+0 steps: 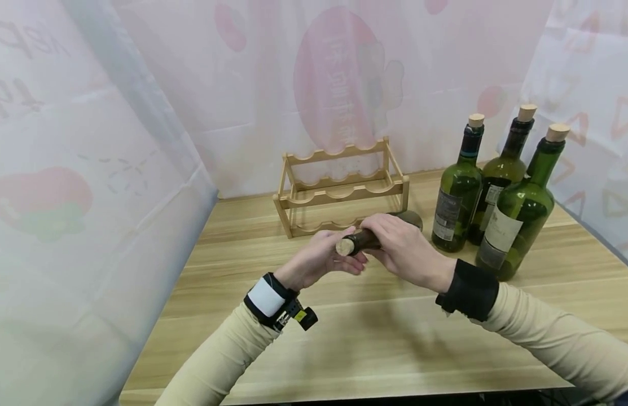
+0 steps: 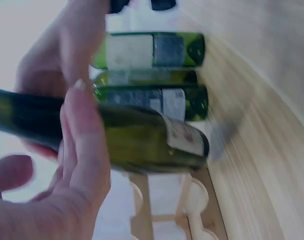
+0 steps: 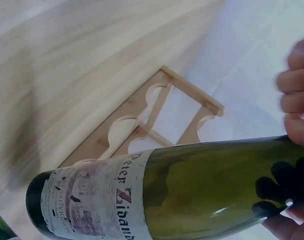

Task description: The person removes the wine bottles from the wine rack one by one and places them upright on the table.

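My right hand (image 1: 402, 248) grips a dark green wine bottle (image 3: 202, 185) around its neck. The bottle lies roughly level above the table, its corked end toward me and its base toward the rack. Beside the neck is my left hand (image 1: 324, 259), its fingers (image 2: 84, 135) fairly straight and overlapping the bottle in the left wrist view. A pale label with red and black print wraps the bottle near its base. Just beyond stands a two-tier wooden wine rack (image 1: 321, 198) with scalloped rails and no bottles on it.
To the right, three corked green wine bottles stand upright close together: a left one (image 1: 458, 192), a rear one (image 1: 501, 169) and a front one (image 1: 527, 208). The wood-grain table (image 1: 232, 225) is bordered by printed white curtains (image 1: 253, 84) at the back and sides.
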A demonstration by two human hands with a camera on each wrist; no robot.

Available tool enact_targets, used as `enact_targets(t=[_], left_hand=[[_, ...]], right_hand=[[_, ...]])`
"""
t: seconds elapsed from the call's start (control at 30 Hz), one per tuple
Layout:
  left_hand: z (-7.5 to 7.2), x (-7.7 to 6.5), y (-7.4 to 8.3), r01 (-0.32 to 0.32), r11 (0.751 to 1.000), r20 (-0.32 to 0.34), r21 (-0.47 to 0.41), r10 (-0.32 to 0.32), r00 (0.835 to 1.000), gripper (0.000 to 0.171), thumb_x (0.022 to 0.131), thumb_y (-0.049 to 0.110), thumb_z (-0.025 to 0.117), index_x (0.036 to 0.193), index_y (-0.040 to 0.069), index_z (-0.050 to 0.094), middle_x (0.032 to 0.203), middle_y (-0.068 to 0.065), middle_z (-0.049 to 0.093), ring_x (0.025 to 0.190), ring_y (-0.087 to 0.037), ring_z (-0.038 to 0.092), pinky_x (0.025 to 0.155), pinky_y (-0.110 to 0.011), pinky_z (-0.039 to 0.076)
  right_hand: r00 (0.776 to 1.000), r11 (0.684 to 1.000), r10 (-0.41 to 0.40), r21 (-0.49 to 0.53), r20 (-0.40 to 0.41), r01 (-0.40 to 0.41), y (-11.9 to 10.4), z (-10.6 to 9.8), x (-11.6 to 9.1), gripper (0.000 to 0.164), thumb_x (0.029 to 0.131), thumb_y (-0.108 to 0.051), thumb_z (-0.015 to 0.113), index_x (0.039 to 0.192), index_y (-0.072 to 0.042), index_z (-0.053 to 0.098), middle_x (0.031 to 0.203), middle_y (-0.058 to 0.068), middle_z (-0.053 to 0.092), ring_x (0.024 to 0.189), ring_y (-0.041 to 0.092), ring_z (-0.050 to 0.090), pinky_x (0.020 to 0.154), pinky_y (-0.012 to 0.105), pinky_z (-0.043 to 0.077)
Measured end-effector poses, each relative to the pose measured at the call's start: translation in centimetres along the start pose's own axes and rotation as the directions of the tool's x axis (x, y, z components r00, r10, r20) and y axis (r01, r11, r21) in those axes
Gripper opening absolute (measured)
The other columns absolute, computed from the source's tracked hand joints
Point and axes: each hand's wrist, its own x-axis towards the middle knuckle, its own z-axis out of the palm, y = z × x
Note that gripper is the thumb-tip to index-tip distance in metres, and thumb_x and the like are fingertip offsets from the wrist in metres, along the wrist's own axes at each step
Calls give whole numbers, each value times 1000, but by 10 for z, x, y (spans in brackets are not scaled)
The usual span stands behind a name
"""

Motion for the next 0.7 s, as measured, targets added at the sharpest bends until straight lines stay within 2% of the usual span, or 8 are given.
enact_targets(t=[0.1, 0.17, 0.23, 0.33, 0.47, 0.57, 0.7], left_hand=[[-3, 8, -5, -37, 998, -110, 54, 43, 993, 25, 99, 3, 46, 122, -6, 50, 93, -11, 66, 78, -15, 67, 78, -29, 58], [-3, 14, -10, -59, 988, -155, 145, 82, 985, 34, 93, -7, 51, 126, -5, 48, 108, -17, 60, 91, -20, 65, 84, -31, 57], [-2, 21, -15, -69, 971, -181, 229, 112, 977, 48, 86, -11, 58, 132, -2, 45, 124, -20, 53, 108, -27, 61, 90, -35, 55], [2, 33, -22, -109, 938, -180, 328, 175, 968, 67, 82, -7, 68, 141, 9, 41, 140, -16, 45, 129, -33, 47, 100, -42, 49], [8, 49, -28, -219, 890, -124, 401, 289, 949, 84, 79, 0, 76, 147, 27, 34, 150, -3, 39, 138, -29, 37, 109, -53, 38], [12, 57, -29, -280, 847, -96, 452, 358, 929, 86, 78, 7, 79, 146, 32, 33, 151, 5, 39, 140, -22, 36, 110, -54, 35], [17, 64, -27, -291, 817, -128, 497, 401, 907, 82, 77, 17, 82, 143, 31, 37, 147, 9, 44, 137, -15, 39, 110, -48, 37]], right_hand=[[999, 999, 27, 24, -20, -27, 2, -6, 4, 43, 79, -13, 80, 113, -5, 56, 107, 9, 65, 100, 22, 63, 83, 40, 53], [999, 998, 42, 43, -28, -41, 3, -10, 7, 43, 79, -14, 80, 113, -5, 56, 107, 9, 65, 98, 22, 63, 81, 39, 54], [998, 997, 57, 62, -29, -55, 4, -13, 10, 42, 80, -15, 79, 114, -6, 56, 106, 8, 65, 95, 20, 63, 78, 39, 54], [997, 993, 79, 95, -25, -76, 5, -18, 15, 42, 81, -17, 78, 115, -7, 56, 104, 7, 64, 93, 19, 62, 76, 38, 54], [993, 985, 114, 130, -22, -110, 7, -24, 22, 41, 82, -17, 78, 115, -7, 56, 99, 7, 63, 88, 19, 62, 73, 38, 53], [989, 978, 148, 149, -10, -145, 9, -28, 27, 39, 83, -16, 77, 113, -5, 55, 96, 7, 61, 82, 19, 60, 70, 36, 51], [980, 957, 197, 211, 35, -200, 10, -34, 33, 35, 86, -16, 74, 111, -4, 53, 96, 8, 60, 82, 20, 62, 70, 36, 52]])
